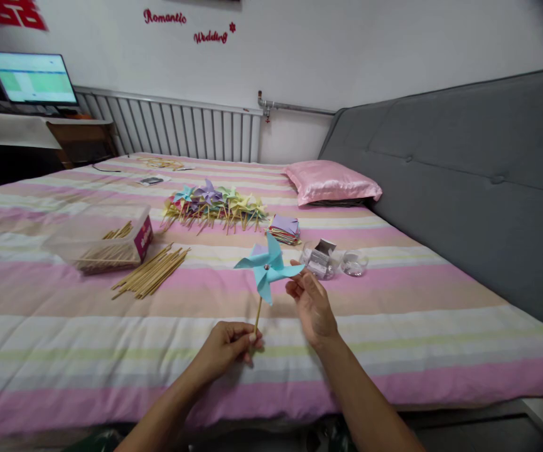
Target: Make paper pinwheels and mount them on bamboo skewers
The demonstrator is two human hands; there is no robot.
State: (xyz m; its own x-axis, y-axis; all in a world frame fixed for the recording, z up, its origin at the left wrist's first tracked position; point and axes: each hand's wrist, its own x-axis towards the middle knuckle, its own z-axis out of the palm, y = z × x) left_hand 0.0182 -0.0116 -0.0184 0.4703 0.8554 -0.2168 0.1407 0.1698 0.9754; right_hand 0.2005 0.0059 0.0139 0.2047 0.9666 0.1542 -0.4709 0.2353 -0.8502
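1. Pinwheel assembly at the near centre of a striped bed [393, 326]: a blue paper pinwheel [268, 266] is held upright above the bedspread on a thin wooden stick [257, 316].
2. The left hand [226, 347] is closed in a pinch around the lower end of the stick. The right hand [312, 304] is half open, with its fingertips [294, 269] touching the right-hand blade of the pinwheel.
3. Far left of the hands, loose wooden sticks [151, 271] lie beside a clear plastic box [106, 242] holding more sticks.
4. Farther back, a pile of finished pinwheels [215, 206] lies in a row, with a stack of folded coloured paper squares [284, 228] just to its right.
5. Just beyond the right hand, small clear containers [330, 260] rest on the bedspread; their contents cannot be made out.
6. Risk, paper: a blade is judged likely to crease or tear at the centre fastening if it is pushed too hard by the fingertips.
7. Risk, stick: because only the lower end is pinched, the stick may twist or slip, so that the head tilts.
8. Risk, surroundings: a wide movement of the right hand may tip the nearby containers on the soft bedspread.
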